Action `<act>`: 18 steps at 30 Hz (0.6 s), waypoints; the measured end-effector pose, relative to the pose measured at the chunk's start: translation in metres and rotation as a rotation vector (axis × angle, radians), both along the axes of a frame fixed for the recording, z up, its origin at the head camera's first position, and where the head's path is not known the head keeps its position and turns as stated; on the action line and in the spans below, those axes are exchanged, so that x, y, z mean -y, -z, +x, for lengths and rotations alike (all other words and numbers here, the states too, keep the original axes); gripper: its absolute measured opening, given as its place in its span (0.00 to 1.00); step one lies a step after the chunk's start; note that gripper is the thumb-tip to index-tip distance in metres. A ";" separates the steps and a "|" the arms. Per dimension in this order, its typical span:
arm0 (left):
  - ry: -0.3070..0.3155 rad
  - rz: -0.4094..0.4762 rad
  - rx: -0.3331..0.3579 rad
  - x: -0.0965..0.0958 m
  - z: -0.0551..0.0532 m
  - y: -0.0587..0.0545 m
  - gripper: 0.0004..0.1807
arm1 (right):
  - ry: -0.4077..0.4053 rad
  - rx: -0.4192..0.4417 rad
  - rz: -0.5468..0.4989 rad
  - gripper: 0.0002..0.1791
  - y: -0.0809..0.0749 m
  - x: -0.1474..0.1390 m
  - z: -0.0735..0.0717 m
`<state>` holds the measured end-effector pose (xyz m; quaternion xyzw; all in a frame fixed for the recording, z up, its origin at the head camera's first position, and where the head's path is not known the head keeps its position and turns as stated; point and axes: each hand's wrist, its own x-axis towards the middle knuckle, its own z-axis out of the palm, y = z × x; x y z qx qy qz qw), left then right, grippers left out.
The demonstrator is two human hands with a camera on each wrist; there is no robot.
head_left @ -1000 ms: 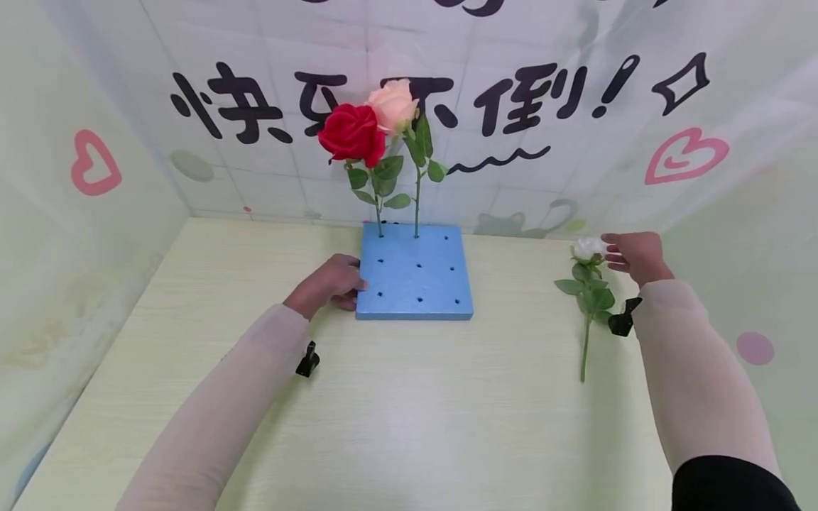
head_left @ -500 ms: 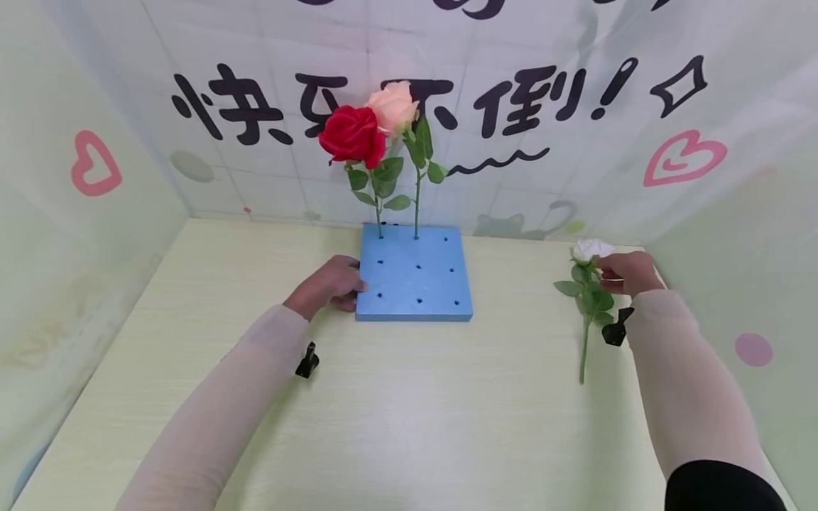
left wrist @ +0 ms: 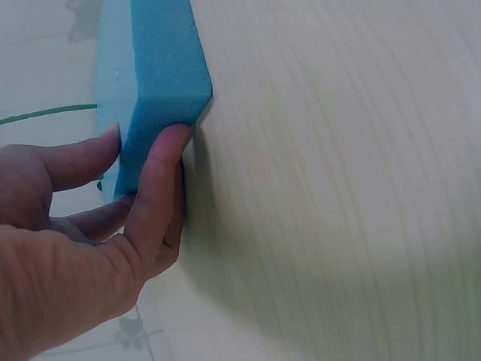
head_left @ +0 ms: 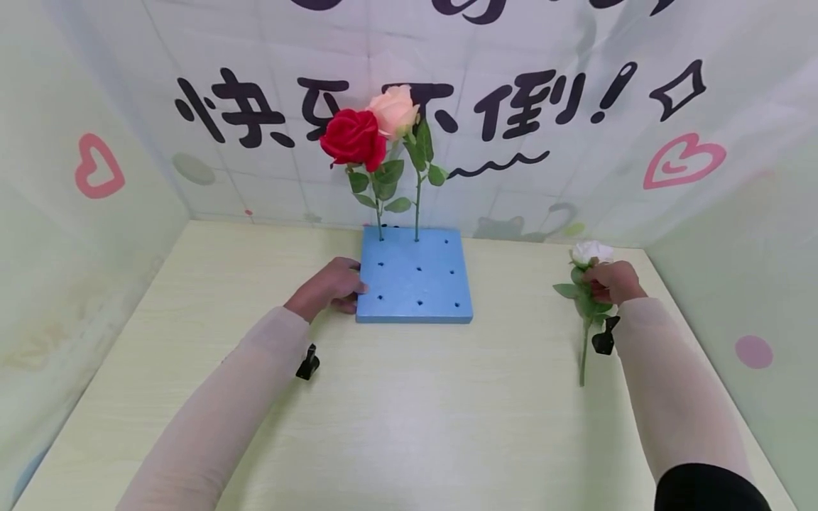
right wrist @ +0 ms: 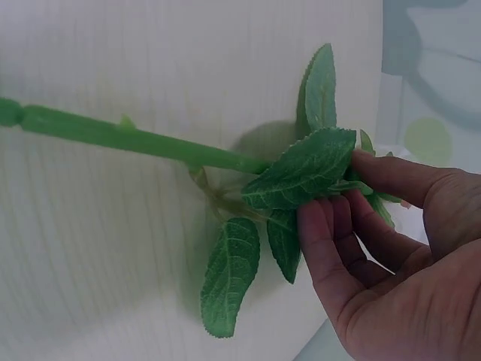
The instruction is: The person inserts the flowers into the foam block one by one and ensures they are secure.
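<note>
A blue block with holes [head_left: 399,284] lies at the back of the table. My left hand [head_left: 329,285] grips its left edge, thumb on the upper face and fingers against the side [left wrist: 161,113]. A red rose [head_left: 354,140] and a pink rose [head_left: 393,112] stand upright in the back row of holes. To the right, a white rose [head_left: 591,252] lies along the tabletop, bloom toward the back wall. My right hand [head_left: 616,282] pinches its stem just under the bloom, among green leaves [right wrist: 304,169]; the leaves partly hide the fingertips.
The pale wooden table [head_left: 409,411] meets a printed cloth backdrop [head_left: 511,191] close behind the block. A side wall [head_left: 735,284] rises just right of the right hand. Black wrist cameras [head_left: 308,363] hang below both wrists.
My right hand has come down and left from beside the white bloom to the stem below it, and its fingers have closed there. The left hand and block stay put.
</note>
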<state>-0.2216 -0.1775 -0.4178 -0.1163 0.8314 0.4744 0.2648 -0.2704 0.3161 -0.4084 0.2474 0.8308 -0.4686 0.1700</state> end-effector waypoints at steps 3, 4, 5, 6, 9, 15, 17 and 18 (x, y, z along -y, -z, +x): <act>0.003 0.007 -0.004 0.000 0.000 0.000 0.35 | 0.005 -0.010 0.012 0.08 0.002 0.002 0.002; 0.002 0.008 -0.004 -0.001 0.000 0.000 0.35 | 0.006 -0.011 0.012 0.08 0.002 0.002 0.002; 0.002 0.008 -0.005 -0.001 0.000 0.001 0.34 | 0.003 -0.012 0.011 0.08 0.003 0.001 0.002; 0.002 0.006 -0.005 -0.001 0.000 0.001 0.34 | 0.003 -0.015 0.014 0.08 0.003 0.002 0.002; 0.005 0.002 -0.007 0.000 -0.001 0.001 0.34 | 0.011 -0.017 0.022 0.09 0.002 0.002 0.002; 0.003 -0.002 -0.007 0.000 -0.001 0.002 0.34 | 0.030 -0.024 0.047 0.08 0.000 0.000 -0.001; 0.004 -0.001 -0.006 0.000 -0.001 0.002 0.34 | 0.034 -0.039 0.049 0.07 -0.002 -0.002 -0.003; 0.004 0.000 -0.006 0.000 -0.001 0.002 0.35 | 0.033 -0.048 0.049 0.07 -0.003 -0.003 -0.003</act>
